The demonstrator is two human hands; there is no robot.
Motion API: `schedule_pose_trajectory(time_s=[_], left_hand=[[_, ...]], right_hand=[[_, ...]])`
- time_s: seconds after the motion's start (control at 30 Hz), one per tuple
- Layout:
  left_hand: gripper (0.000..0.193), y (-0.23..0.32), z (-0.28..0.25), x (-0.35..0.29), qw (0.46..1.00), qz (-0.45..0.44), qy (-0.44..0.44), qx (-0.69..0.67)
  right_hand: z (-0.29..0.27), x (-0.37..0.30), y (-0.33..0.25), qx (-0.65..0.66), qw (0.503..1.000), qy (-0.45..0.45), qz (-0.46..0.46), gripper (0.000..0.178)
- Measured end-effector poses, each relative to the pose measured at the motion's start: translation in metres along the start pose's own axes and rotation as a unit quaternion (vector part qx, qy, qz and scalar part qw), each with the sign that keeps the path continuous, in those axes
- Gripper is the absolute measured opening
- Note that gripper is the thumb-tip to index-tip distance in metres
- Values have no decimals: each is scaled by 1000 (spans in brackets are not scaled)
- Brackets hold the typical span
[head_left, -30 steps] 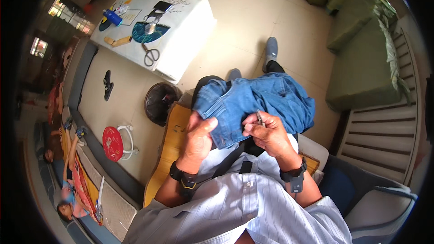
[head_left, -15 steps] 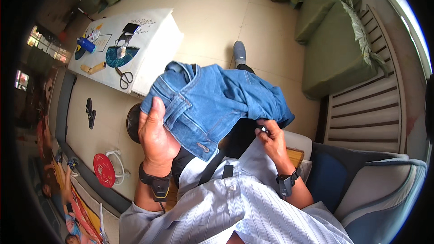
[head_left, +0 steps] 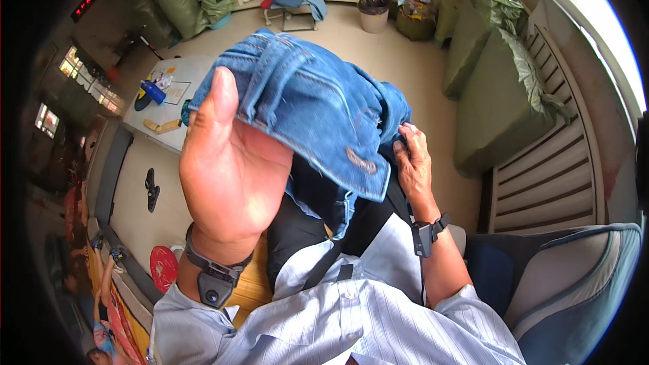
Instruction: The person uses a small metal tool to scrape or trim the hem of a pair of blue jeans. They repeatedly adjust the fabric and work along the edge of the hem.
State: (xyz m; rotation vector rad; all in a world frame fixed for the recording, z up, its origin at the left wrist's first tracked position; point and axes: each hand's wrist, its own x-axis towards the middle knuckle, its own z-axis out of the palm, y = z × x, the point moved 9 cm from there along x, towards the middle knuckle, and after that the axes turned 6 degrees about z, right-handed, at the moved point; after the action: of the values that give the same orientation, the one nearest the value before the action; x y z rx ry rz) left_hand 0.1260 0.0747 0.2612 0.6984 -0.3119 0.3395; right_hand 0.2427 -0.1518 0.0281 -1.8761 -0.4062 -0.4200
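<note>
A pair of blue denim jeans [head_left: 318, 94], bunched up, is raised in front of me. The waistband, a belt loop and a stitched buttonhole face me. My left hand [head_left: 230, 176] holds the waistband, its thumb on the near side and its fingers hidden behind the cloth. At the right edge of the bundle, my right hand [head_left: 416, 162] is closed on the denim with bent fingers. One corner of the waistband hangs down over my dark trousers [head_left: 297, 250]. Each of my wrists wears a dark strapped device.
At the left stands a white-covered table [head_left: 138, 120] with a blue bottle [head_left: 154, 92]. A black slipper [head_left: 152, 189] and a red stool [head_left: 163, 268] are nearer. Green wrapped bundles [head_left: 500, 115] lean by a slatted frame [head_left: 541, 189]. A bin [head_left: 374, 15] stands far back.
Both hands have lifted the jeans up and forward, closer to the view. My right hand has moved upward along their edge. The scissors on the table are now hidden behind the denim.
</note>
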Motion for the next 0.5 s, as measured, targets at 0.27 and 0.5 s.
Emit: schedule_pose_trajectory(time_s=[0.27, 0.5], left_hand=[[40, 32, 37, 10, 997, 22, -75, -1], [35, 77, 19, 15, 994, 90, -23, 51]], right_hand=[[57, -22, -17, -92, 994, -17, -53, 47], [63, 3, -6, -38, 996, -71, 22, 13]])
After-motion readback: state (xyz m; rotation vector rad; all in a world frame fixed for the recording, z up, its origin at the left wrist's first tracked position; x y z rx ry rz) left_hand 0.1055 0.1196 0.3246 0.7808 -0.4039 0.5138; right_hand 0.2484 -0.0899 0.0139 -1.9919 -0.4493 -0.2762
